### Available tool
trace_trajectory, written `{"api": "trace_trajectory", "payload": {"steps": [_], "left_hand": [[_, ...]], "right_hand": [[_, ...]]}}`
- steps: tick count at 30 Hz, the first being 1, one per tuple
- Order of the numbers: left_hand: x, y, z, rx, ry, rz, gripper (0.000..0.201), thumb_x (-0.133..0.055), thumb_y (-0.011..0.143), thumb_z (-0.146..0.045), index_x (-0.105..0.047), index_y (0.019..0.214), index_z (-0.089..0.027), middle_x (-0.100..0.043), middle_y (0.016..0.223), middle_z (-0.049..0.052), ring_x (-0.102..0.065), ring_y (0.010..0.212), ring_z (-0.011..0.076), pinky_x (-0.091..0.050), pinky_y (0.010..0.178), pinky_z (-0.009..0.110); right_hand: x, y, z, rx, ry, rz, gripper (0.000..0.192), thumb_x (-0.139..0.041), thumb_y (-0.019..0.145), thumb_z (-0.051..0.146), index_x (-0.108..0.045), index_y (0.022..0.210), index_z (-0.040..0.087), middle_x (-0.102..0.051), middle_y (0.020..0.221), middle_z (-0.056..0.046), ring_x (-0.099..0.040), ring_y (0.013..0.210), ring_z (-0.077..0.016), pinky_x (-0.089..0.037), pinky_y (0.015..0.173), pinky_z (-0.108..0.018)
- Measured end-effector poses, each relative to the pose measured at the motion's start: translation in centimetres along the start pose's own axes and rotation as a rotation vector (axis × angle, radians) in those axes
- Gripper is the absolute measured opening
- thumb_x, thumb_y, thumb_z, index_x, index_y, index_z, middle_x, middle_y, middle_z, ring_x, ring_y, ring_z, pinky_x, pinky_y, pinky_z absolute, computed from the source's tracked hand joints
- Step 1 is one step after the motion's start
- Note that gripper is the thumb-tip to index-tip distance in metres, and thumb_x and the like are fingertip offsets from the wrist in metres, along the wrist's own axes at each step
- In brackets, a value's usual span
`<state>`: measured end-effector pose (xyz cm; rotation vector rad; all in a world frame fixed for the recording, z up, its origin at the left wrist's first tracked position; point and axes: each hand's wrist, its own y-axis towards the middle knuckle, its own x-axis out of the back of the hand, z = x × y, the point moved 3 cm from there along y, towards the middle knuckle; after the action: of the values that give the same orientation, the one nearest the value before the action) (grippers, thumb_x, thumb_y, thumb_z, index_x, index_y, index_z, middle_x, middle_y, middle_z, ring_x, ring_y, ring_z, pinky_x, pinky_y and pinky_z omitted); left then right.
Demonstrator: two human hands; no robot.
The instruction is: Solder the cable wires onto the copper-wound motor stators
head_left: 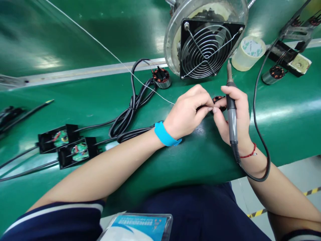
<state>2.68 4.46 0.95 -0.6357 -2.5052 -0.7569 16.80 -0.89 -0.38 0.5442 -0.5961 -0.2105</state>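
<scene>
My left hand point(188, 108), with a blue band at the wrist, has thumb and forefinger pinched on a dark cable end point(200, 107). A thin pale wire point(140, 81) runs from the upper left to this hand. My right hand point(240, 117) grips a soldering iron point(232, 122), its tip pointing up and away. The right thumb and forefinger also meet the left fingertips at the cable end. Just behind the fingertips is a small motor stator with copper windings point(218, 99), partly hidden by the fingers.
A black fan with a wire guard point(207, 55) stands beyond my hands. Right of it are a tape roll point(248, 55) and another stator point(273, 74). To the left lie coiled black cable point(127, 117), a stator point(162, 78) and two black boxes with circuit boards point(60, 138).
</scene>
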Motion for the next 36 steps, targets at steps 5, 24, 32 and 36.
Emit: {"api": "trace_trajectory", "payload": {"steps": [5,24,32,36], "left_hand": [[0.3,0.4,0.3,0.347,-0.201,0.13,0.008,-0.057,0.083,-0.01,-0.06,0.088,-0.015,-0.062,0.075,0.0,-0.057,0.063,0.0091,-0.047,0.06,0.021],[-0.3,1.4,1.0,0.807,-0.591,0.242,0.025,-0.053,0.081,0.0,-0.053,0.061,-0.014,-0.048,0.05,-0.003,-0.037,0.038,0.0027,-0.028,0.036,0.017],[-0.3,1.4,1.2,0.74,-0.581,0.244,0.023,-0.055,0.079,-0.004,-0.052,0.059,-0.015,-0.048,0.05,-0.002,-0.038,0.039,0.0038,-0.025,0.039,0.02],[-0.3,1.5,1.1,0.72,-0.57,0.248,0.024,-0.056,0.079,-0.004,-0.051,0.058,-0.015,-0.047,0.049,-0.002,-0.037,0.04,0.0039,-0.025,0.041,0.02]], "right_hand": [[0.1,0.1,0.2,0.022,-0.063,-0.011,0.04,-0.058,0.088,0.016,-0.051,0.124,0.031,-0.064,0.089,0.001,-0.062,0.089,-0.0218,-0.048,0.091,-0.047],[2.3,0.4,-1.1,0.004,-0.046,0.098,0.042,-0.05,0.092,0.014,-0.053,0.13,0.031,-0.076,0.101,0.001,-0.068,0.106,-0.0222,-0.047,0.104,-0.051],[3.1,0.8,-1.7,0.098,-0.027,0.266,0.048,-0.068,0.087,0.024,-0.053,0.133,0.029,-0.074,0.098,-0.001,-0.067,0.101,-0.0242,-0.053,0.096,-0.046],[2.2,1.2,-2.3,0.028,-0.021,0.196,0.042,-0.068,0.086,0.024,-0.055,0.126,0.03,-0.07,0.086,0.003,-0.067,0.083,-0.0205,-0.056,0.088,-0.043]]}}
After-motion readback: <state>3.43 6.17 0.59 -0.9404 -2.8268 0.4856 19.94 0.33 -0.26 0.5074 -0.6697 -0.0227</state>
